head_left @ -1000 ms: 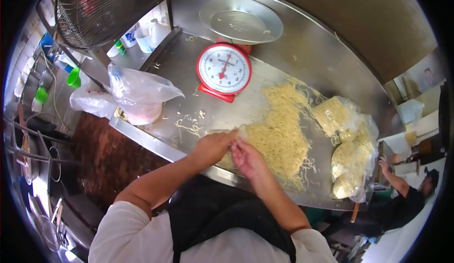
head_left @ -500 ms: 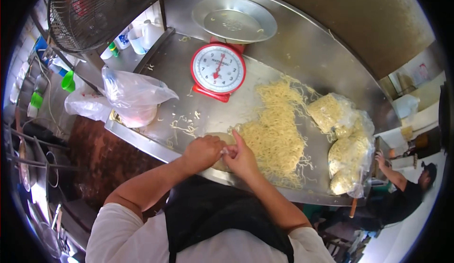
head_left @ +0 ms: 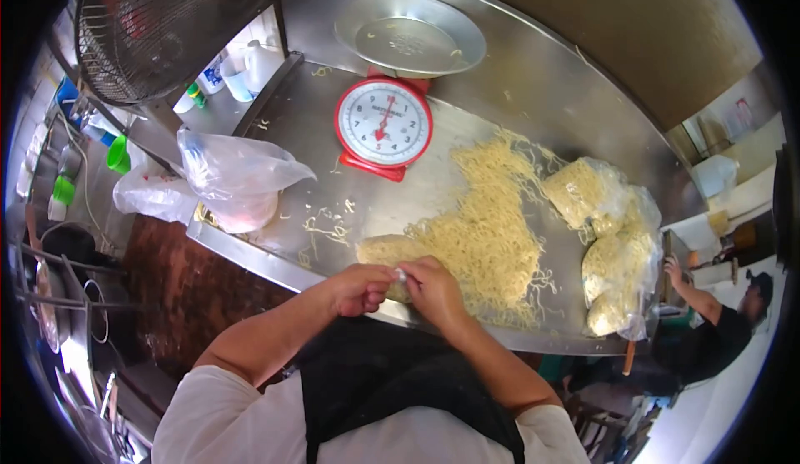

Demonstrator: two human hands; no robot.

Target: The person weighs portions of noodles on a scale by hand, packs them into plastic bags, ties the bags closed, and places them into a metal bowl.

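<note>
A clear plastic bag of noodles (head_left: 382, 250) lies at the near edge of the metal table, just beyond my hands. My left hand (head_left: 364, 287) is closed, its fingertips pinching the twisted neck of this bag. Close beside it, my right hand (head_left: 432, 287) is closed too, thumb and fingers on the same whitish bit of plastic. Part of the bag is hidden behind both hands. To the right, a loose pile of yellow noodles (head_left: 492, 239) spreads over the table and touches or nearly touches the bag.
A red dial scale (head_left: 384, 126) with a metal pan (head_left: 410, 35) stands at the back. Filled noodle bags (head_left: 612, 251) are heaped at the right. A white plastic bag (head_left: 237, 180) sits at the left edge, below a fan (head_left: 158, 30). Another person (head_left: 708, 331) is at far right.
My hands have shifted slightly off the bag, uncovering more of it. My right index finger, raised before, is now folded down onto the bag's neck.
</note>
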